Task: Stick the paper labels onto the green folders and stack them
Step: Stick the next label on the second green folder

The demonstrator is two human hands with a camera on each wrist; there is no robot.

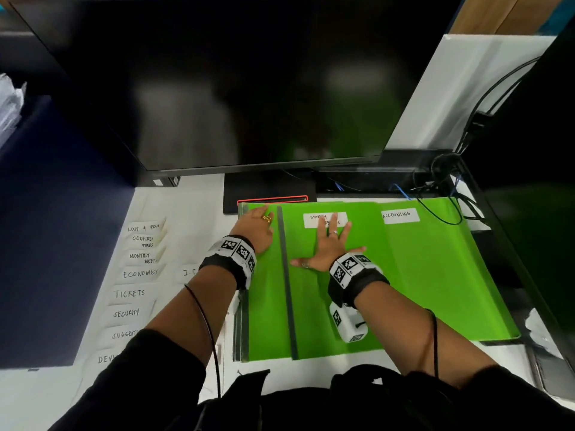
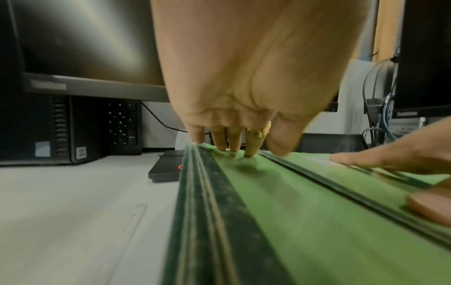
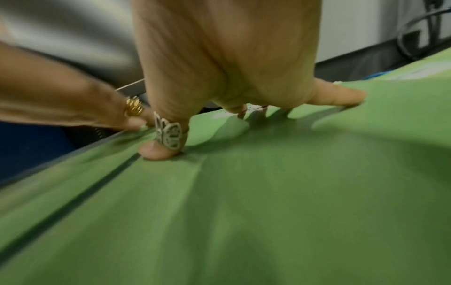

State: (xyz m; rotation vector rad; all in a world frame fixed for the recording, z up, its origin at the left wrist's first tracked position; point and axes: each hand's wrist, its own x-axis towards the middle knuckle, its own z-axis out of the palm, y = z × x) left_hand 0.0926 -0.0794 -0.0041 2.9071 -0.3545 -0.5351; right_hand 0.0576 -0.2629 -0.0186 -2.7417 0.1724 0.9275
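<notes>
My right grip [image 1: 326,244] is released, palm flat on the top folder [image 1: 336,306], fingers pressing its label [image 1: 314,219]. My left grip [image 1: 256,227], fingers straight, presses the stack's [image 1: 261,321] left edge. Spare labels [image 1: 140,273] lie on the table [image 1: 193,209] to the left.
</notes>
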